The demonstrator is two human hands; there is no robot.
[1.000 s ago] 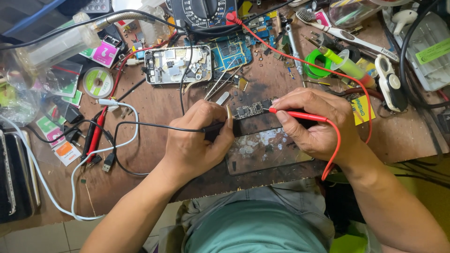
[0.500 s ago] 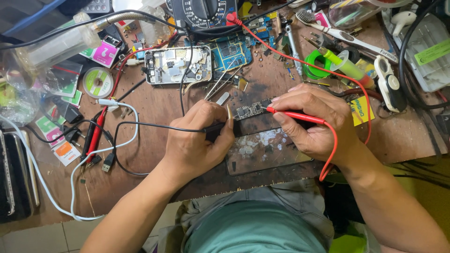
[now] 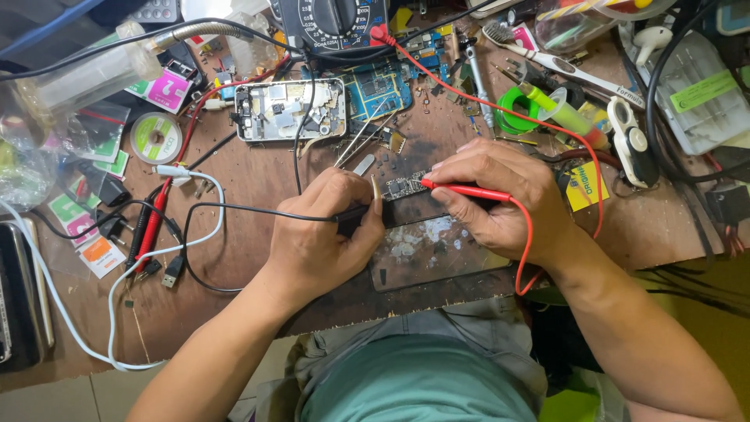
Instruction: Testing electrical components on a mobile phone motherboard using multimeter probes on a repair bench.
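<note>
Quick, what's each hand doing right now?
Left hand: closed on the black probe, tip at the small circuit board.
Right hand: closed on the red probe, tip on the same board.

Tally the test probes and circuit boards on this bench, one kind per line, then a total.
Red probe, in the right hand: 1
Black probe, in the left hand: 1
Small dark board under test: 1
Blue board: 1
Opened phone: 1
Total: 5
</note>
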